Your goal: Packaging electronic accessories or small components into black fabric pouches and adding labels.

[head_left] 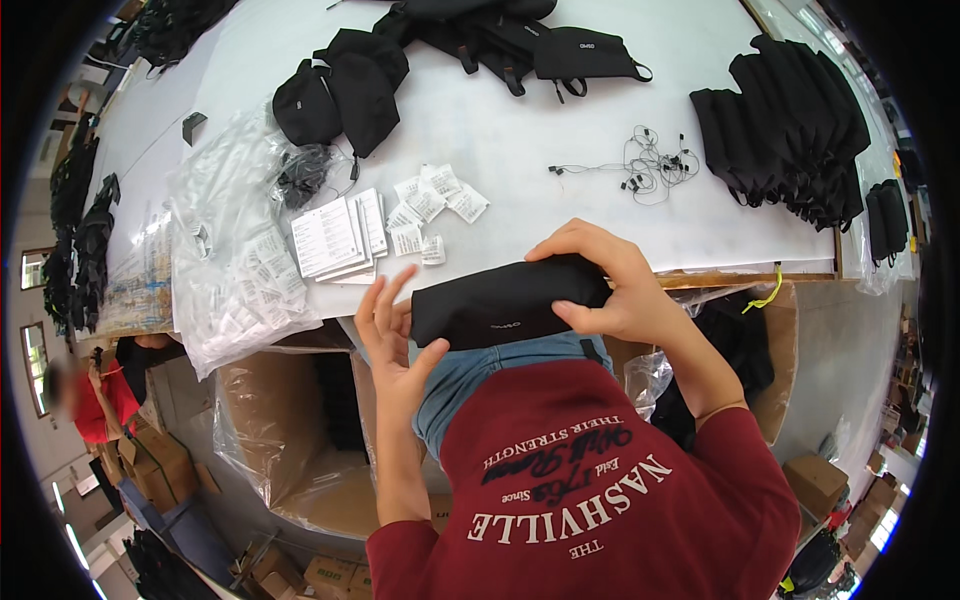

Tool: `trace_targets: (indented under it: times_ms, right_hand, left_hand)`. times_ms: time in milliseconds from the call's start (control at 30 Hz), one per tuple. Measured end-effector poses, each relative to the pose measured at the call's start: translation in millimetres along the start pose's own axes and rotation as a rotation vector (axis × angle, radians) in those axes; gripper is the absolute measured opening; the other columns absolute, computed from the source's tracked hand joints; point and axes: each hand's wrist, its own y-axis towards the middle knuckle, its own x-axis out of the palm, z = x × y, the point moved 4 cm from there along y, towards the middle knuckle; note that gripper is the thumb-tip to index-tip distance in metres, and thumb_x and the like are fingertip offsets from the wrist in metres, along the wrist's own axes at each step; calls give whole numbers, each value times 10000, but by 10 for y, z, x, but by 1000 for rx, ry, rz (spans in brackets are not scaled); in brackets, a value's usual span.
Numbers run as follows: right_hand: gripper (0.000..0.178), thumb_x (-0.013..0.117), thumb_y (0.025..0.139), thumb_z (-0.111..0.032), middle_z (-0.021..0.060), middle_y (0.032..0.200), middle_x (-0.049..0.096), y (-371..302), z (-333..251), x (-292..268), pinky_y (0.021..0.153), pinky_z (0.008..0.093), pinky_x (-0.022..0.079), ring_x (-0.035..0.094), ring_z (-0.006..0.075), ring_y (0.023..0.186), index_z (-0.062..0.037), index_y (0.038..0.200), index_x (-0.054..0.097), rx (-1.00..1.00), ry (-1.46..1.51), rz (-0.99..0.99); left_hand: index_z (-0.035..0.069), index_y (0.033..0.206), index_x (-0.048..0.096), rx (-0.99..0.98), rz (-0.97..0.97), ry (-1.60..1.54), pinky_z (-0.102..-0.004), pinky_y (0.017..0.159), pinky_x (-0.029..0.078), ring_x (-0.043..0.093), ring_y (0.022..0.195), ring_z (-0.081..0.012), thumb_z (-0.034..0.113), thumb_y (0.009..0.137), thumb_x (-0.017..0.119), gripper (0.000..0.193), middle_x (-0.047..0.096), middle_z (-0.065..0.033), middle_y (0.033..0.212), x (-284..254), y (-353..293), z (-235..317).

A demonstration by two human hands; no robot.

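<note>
Head view, right fingers (572, 236) pinching black pouch (485, 302), left fingers (389, 304) spread, contact unclear

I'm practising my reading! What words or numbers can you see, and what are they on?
I won't copy wording, but here's where it is:
Dark red shirt: white words, dark script; readable.
Held black pouch: short pale word.
Another black pouch: short pale word.
White cards: lines too small to read.
White labels: too small to read.
Brown cartons: marks too small to read.
</note>
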Motion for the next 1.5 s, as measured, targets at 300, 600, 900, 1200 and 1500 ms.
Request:
trace_targets:
  times_ms: [300,600,900,1200,1500]
  right_hand:
    - [374,730,705,-101,66,992,662,-15,44,-206,592,231,468,605,131,707,-87,1075,680,129,-38,-181]
    - [263,718,789,-114,28,1032,679,-239,-113,-915,586,212,479,592,85,757,-112,1051,690,225,-187,72]
    - [401,734,809,-221,91,1122,621,-1447,-794,-3251,656,261,512,621,131,766,-97,1173,622,-218,-829,1570]
    - [432,723,771,-317,179,1083,601,-1585,298,-4773,880,397,468,589,325,1026,-170,1160,605,230,-1111,1533]
    - [408,562,886,-441,169,1101,651,-1437,513,-4812,823,360,499,647,282,923,-166,1179,629,529,-814,1181]
  left_hand:
    - [14,955,672,239,-27,244,-289,816,424,541,925,-199,224,822,704,252,586,-123,1038,-21,163,82]
    - [43,1161,563,-72,-45,256,-249,755,455,566,888,-137,39,859,624,308,465,-105,1288,152,188,-145]
    - [-5,1163,543,90,72,611,-319,888,432,520,1052,-221,13,886,549,278,469,-136,1281,-169,395,-289]
    - [-8,1299,450,106,393,1439,-486,1050,251,377,1225,-372,384,866,627,610,471,-197,1300,-1655,968,-534]
    - [-44,1360,392,-31,322,1435,-481,1051,270,387,1219,-395,484,850,623,769,432,-242,1340,-1719,985,-737]
